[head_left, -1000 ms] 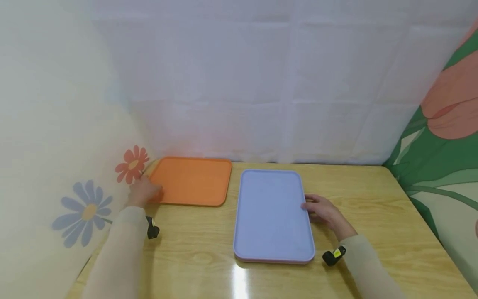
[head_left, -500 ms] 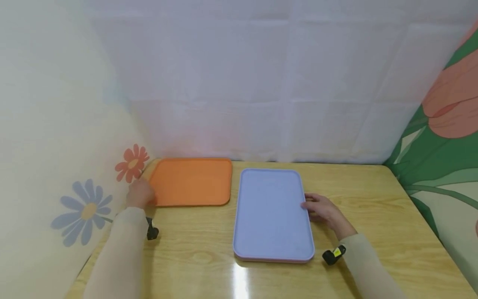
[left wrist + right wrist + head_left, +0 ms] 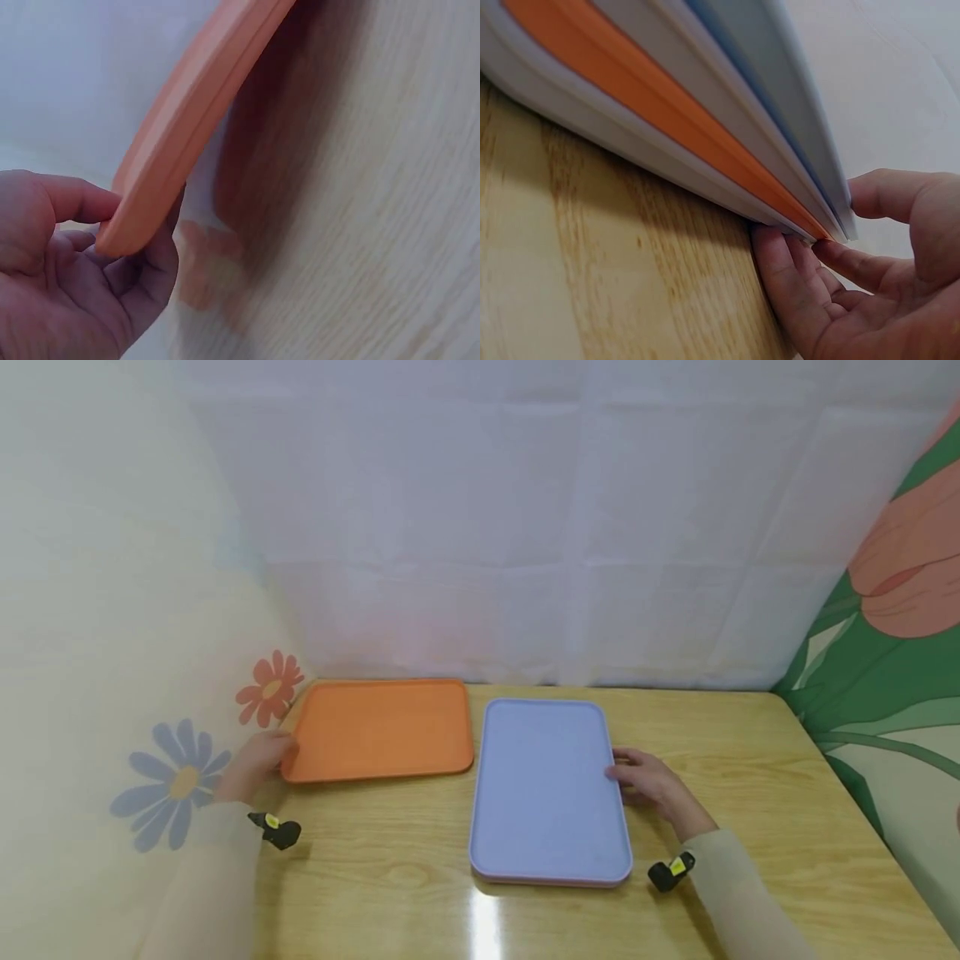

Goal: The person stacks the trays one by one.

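An orange tray (image 3: pixel 382 727) lies at the back left of the table, its left end raised. My left hand (image 3: pixel 255 762) pinches its left edge; in the left wrist view the thumb is above the orange rim (image 3: pixel 172 142) and the fingers curl beneath. In the middle is a stack of trays with a lilac tray (image 3: pixel 551 789) on top. My right hand (image 3: pixel 656 785) holds the stack's right edge. In the right wrist view, its thumb touches the top rim and its fingers are at the lower edges, with an orange tray (image 3: pixel 645 90) between paler ones.
The wooden table (image 3: pixel 390 868) runs back to a white cloth (image 3: pixel 480 527). A wall with painted flowers (image 3: pixel 183 783) stands close beside the left arm. Another painted panel (image 3: pixel 900 693) borders the right side.
The left hand has shifted to the left and grips the orange tray's edge. That tray's left end has risen and its near edge has come slightly forward. The right hand and stack stay put.
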Demonstrator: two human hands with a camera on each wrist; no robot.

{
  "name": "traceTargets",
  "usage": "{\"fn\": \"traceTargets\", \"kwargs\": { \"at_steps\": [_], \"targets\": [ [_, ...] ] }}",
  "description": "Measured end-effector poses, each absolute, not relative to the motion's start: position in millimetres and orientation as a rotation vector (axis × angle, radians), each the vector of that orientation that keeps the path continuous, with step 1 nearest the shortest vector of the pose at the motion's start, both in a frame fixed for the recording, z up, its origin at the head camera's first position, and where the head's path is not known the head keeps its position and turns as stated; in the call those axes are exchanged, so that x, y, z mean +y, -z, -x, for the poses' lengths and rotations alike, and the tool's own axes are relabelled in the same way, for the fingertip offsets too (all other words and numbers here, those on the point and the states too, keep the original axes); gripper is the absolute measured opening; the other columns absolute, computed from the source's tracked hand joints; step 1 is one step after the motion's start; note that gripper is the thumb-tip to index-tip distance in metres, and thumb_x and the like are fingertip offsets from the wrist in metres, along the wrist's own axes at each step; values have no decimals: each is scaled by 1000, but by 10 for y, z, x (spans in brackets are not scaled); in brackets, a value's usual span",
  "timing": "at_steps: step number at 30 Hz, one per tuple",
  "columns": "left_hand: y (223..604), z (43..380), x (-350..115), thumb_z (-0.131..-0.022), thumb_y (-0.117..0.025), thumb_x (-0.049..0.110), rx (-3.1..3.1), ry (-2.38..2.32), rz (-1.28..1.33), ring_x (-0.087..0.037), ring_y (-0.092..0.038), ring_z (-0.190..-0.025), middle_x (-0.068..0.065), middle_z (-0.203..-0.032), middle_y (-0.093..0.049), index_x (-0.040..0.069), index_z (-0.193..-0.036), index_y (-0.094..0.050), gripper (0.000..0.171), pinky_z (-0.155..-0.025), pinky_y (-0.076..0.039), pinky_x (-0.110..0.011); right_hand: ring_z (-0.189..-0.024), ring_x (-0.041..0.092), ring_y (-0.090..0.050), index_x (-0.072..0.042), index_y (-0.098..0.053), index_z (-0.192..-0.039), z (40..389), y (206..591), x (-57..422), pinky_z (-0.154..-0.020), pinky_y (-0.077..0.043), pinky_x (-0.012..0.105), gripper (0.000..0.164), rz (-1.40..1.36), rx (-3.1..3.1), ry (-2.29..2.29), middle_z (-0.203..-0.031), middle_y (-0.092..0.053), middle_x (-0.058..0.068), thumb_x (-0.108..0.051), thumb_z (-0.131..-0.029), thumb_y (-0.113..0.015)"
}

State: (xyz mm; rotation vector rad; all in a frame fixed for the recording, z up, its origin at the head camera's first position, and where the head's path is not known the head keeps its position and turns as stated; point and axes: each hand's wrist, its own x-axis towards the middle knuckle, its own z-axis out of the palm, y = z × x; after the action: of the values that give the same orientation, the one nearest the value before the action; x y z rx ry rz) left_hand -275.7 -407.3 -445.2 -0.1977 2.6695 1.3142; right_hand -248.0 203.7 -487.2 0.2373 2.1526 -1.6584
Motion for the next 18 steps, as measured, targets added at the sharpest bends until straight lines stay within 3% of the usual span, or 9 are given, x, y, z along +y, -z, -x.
{"fn": "traceTargets", "kwargs": {
  "at_steps": [3,6,8,10,18],
  "targets": [
    [4402,2692,-4091,-99,-48,6,2564,-1467,213,-8,-57,-71,5,-78,-56,-20,-113,-53,30,-65,-54,-25,-121,36,-58,2,-38,-152,2481,4883,2034,-96,-55,46,62,-226,2152,1663,-141,-53,28,-16,-99,-63],
    [4317,2624,-4090,-103,-49,9,2461,-1582,197,-3,-61,-80,11,-89,-60,-24,-143,-31,55,-73,-57,-23,-119,35,-59,3,-38,-152,2473,4874,2032,-95,-55,44,63,-211,2153,1669,-140,-53,28,-16,-98,-64],
    [4263,2585,-4081,-104,-50,12,2419,-1635,172,0,-63,-83,15,-93,-62,-22,-149,-20,63,-76,-58,-22,-119,35,-59,3,-38,-152,2469,4866,2035,-94,-56,44,64,-201,2158,1665,-141,-53,28,-16,-97,-64],
    [4213,2537,-4061,-105,-50,12,2410,-1680,138,1,-64,-84,17,-94,-61,-23,-149,-18,65,-77,-58,-22,-119,35,-59,4,-37,-152,2467,4865,2039,-94,-56,43,64,-193,2163,1661,-141,-52,29,-17,-97,-65],
    [4043,2332,-3968,-104,-50,9,2361,-1925,146,1,-65,-82,21,-90,-64,-21,-150,-18,63,-73,-57,-20,-119,32,-59,6,-38,-151,2404,4875,2051,-94,-56,42,62,-183,2158,1719,-142,-52,29,-17,-99,-63]
  ]
}}
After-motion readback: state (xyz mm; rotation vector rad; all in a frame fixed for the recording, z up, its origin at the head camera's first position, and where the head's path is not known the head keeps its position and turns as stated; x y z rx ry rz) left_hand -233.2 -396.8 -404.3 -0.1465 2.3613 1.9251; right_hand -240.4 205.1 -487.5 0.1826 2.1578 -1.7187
